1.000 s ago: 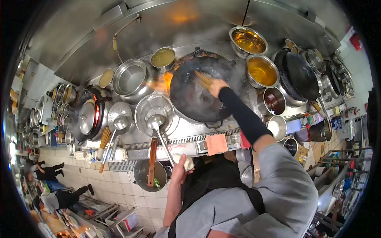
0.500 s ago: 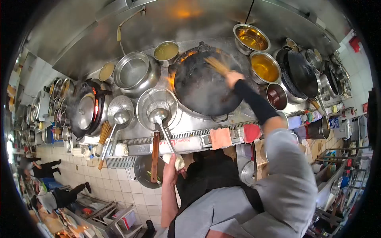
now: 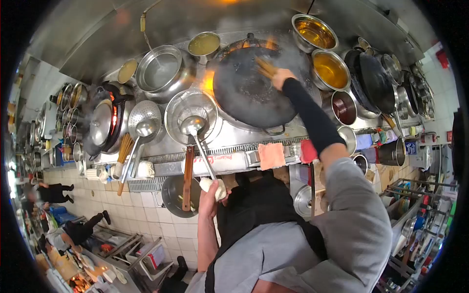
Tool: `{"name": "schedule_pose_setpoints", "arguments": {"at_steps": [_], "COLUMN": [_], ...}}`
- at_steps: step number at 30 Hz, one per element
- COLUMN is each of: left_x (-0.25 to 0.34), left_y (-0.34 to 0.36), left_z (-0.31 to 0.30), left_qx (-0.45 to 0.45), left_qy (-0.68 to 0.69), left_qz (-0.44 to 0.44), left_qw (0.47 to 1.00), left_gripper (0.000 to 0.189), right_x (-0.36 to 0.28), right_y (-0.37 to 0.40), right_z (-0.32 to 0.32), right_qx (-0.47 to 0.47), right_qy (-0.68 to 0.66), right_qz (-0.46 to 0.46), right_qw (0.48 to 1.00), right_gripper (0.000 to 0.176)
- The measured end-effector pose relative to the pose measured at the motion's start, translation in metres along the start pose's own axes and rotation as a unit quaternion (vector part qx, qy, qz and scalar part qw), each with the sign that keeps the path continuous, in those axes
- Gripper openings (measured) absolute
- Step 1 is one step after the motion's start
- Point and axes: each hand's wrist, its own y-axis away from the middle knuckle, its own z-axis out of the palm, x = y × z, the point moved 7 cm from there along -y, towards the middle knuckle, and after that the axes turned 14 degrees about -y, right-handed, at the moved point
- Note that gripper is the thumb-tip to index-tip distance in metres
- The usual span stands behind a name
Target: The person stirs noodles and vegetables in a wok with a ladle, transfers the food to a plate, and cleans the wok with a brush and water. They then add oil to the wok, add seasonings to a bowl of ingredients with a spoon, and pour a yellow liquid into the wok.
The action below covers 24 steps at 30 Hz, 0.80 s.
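My right hand (image 3: 281, 78) is closed round a bamboo brush (image 3: 265, 67), whose bristles are over the inside of a large black wok (image 3: 254, 100). Steam rises from the wok, and flames show at its left and back edges. At the counter's front edge my left hand (image 3: 211, 195) holds a white cloth (image 3: 213, 188) at the lower end of a metal ladle (image 3: 193, 125). The ladle's bowl rests over a wire strainer (image 3: 172, 113) with a wooden handle.
Metal pots of yellow liquid (image 3: 331, 70) stand right of the wok; a water pot (image 3: 159, 69) is at its left. A perforated skimmer (image 3: 145, 113) and a lidded wok (image 3: 102, 123) lie farther left. Other people (image 3: 53, 193) are at the far left.
The large wok is tipped more, with its rear rim raised off the flames. My right hand and the brush have shifted slightly. The whole view has moved a little.
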Motion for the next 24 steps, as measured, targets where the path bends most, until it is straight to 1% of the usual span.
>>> {"name": "schedule_pose_setpoints", "arguments": {"at_steps": [1,3,5,6,7,9,10,11,13,14,16,17,19,21,23,24], "left_x": [0.003,0.0,0.0,0.001,-0.003,-0.008,-0.003,-0.001,0.005,0.01,0.009,0.006,0.005,-0.005,-0.016,-0.015], "left_y": [-0.001,-0.004,-0.008,-0.006,-0.003,-0.001,0.005,0.006,0.001,-0.001,-0.009,-0.009,-0.001,0.009,0.024,0.028], "left_z": [0.006,0.015,0.02,0.018,0.012,0.001,0.0,0.002,0.014,0.023,0.031,0.035,0.038,0.033,0.03,0.035], "left_qx": [-0.001,-0.027,-0.04,-0.013,-0.003,0.018,0.044,0.041,0.036,0.022,0.013,0.007,0.017,0.045,0.036,0.02], "left_qy": [-0.008,-0.008,-0.003,0.006,0.009,0.012,0.015,0.004,-0.013,-0.018,-0.024,-0.026,-0.015,0.02,0.091,0.124], "left_qz": [0.002,0.001,0.006,0.01,0.015,0.033,0.018,0.022,0.034,0.042,0.053,0.053,0.043,0.051,0.016,0.003], "left_qw": [1.0,1.0,0.999,1.0,1.0,0.999,0.999,0.999,0.999,0.999,0.998,0.998,0.999,0.997,0.995,0.992], "left_gripper": [0.038,0.037,0.037,0.036,0.036,0.036,0.035,0.036,0.04,0.038,0.036,0.036,0.037,0.037,0.035,0.035], "right_x": [-0.017,-0.03,-0.053,-0.054,-0.04,0.029,0.022,0.016,0.052,0.033,-0.01,-0.015,-0.052,-0.033,-0.001,0.014], "right_y": [-0.009,0.025,0.106,0.141,0.167,0.164,0.142,0.124,0.025,0.014,0.006,0.029,0.1,0.142,0.148,0.124], "right_z": [0.02,0.063,0.055,0.042,0.03,0.009,-0.033,-0.071,-0.026,-0.003,0.039,0.057,0.036,0.026,-0.014,-0.034], "right_qx": [0.007,0.025,-0.033,-0.082,-0.133,-0.195,-0.109,-0.028,-0.04,-0.041,-0.008,0.02,-0.017,-0.121,-0.198,-0.121], "right_qy": [-0.011,-0.046,-0.056,-0.039,-0.023,0.088,0.078,0.065,0.09,0.072,-0.022,-0.094,-0.106,-0.089,0.054,0.036], "right_qz": [-0.002,0.041,-0.053,-0.076,-0.097,-0.049,-0.059,-0.064,-0.057,-0.068,-0.031,0.021,-0.063,-0.083,-0.069,-0.069], "right_qw": [1.0,0.998,0.996,0.993,0.986,0.976,0.989,0.995,0.994,0.994,0.999,0.995,0.992,0.985,0.976,0.99], "right_gripper": [0.026,0.025,0.024,0.025,0.026,0.032,0.035,0.037,0.033,0.03,0.028,0.028,0.024,0.024,0.022,0.022]}}
